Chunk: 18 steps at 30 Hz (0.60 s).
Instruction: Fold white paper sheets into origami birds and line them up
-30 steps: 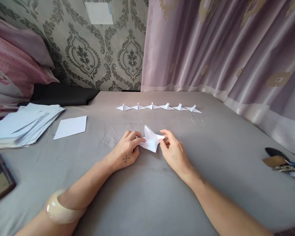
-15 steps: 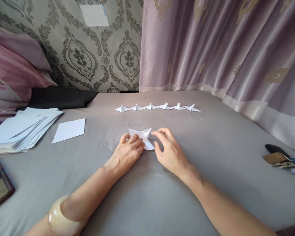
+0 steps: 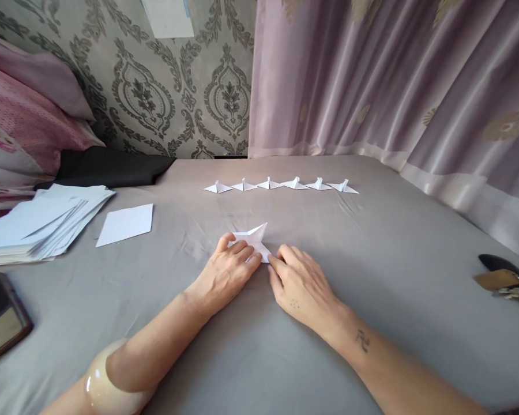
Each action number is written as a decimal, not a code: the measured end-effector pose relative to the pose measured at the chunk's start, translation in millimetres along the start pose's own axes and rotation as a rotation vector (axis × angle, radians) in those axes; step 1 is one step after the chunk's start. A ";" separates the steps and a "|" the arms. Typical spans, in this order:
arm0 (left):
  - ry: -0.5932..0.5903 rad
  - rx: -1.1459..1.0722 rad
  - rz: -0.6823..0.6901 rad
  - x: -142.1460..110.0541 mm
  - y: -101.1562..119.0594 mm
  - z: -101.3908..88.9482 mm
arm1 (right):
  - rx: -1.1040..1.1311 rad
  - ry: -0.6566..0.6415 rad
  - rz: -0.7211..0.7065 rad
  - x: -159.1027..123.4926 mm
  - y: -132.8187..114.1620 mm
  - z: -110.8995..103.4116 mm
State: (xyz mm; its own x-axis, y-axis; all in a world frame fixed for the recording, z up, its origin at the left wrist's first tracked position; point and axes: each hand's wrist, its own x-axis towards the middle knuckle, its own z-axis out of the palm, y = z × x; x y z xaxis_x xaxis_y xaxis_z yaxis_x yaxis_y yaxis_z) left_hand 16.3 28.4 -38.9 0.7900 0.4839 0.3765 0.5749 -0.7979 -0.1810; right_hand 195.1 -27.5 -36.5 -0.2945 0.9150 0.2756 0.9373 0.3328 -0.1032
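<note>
A partly folded white paper piece point(image 3: 254, 239) lies on the grey sheet point(image 3: 372, 259) in front of me. My left hand point(image 3: 229, 271) rests on its left part, fingers bent and pressing it flat. My right hand point(image 3: 298, 282) lies close beside it, fingertips touching the paper's near right corner. Farther back, several finished folded paper figures point(image 3: 281, 185) stand in a row.
A stack of white sheets point(image 3: 34, 222) lies at the left, with a single sheet point(image 3: 125, 223) beside it. A dark phone point(image 3: 0, 317) sits at the left edge, black cloth point(image 3: 108, 166) behind. Keys and a dark object point(image 3: 504, 276) lie at the right. A curtain hangs behind.
The paper was turned over and laid flat from a raised hold. My right hand came down and toward the left hand, onto the paper's near corner.
</note>
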 end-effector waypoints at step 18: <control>-0.013 -0.137 -0.212 14.7 7.9 1.5 | 0.274 -0.026 0.309 11.0 7.7 8.1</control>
State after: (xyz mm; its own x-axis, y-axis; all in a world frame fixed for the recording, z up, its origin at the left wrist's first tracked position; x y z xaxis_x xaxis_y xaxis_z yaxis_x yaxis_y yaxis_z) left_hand 32.7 29.7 -36.1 0.6581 0.6496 0.3807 0.6947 -0.7188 0.0258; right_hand 197.6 -13.1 -42.1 -0.0154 0.9857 0.1679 0.8992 0.0871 -0.4287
